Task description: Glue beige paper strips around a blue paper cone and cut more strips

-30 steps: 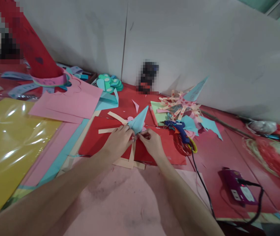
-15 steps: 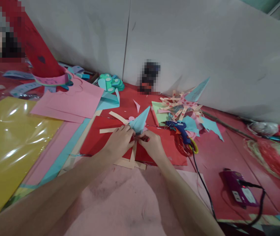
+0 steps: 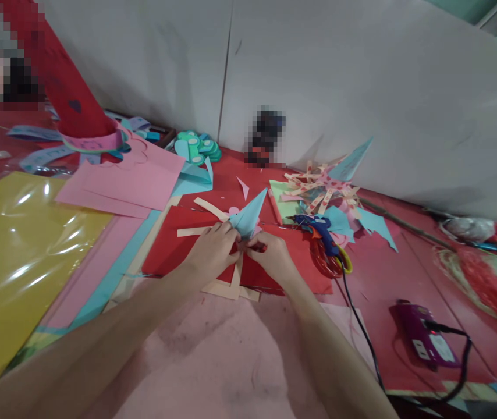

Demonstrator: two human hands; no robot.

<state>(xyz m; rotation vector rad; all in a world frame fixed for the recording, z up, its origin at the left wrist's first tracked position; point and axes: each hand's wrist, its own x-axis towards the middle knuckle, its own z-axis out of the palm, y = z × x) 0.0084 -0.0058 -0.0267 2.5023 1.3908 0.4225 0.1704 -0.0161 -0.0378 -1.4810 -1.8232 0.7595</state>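
Observation:
A light blue paper cone (image 3: pixel 251 216) points up from a pink scalloped paper base (image 3: pixel 234 210). Cream paper strips (image 3: pixel 190 232) fan out from around the base, and one strip (image 3: pixel 236 278) runs down toward me. My left hand (image 3: pixel 216 247) is closed at the near left side of the cone, fingers against its lower edge and the base. On the right, my right hand (image 3: pixel 270 251) is pinched at the inner end of the downward strip, its fingertips close to my left thumb. Exactly what lies between the fingertips is partly hidden. A red sheet (image 3: pixel 174 250) lies under the craft.
Right of my hands are a blue glue gun (image 3: pixel 325 233), a roll of tape (image 3: pixel 345 259) and a purple power box (image 3: pixel 425 334) with a black cord. A similar finished-looking craft (image 3: pixel 333 180) stands behind. Pink sheets (image 3: pixel 130 174) and a yellow packet (image 3: pixel 25 250) lie left.

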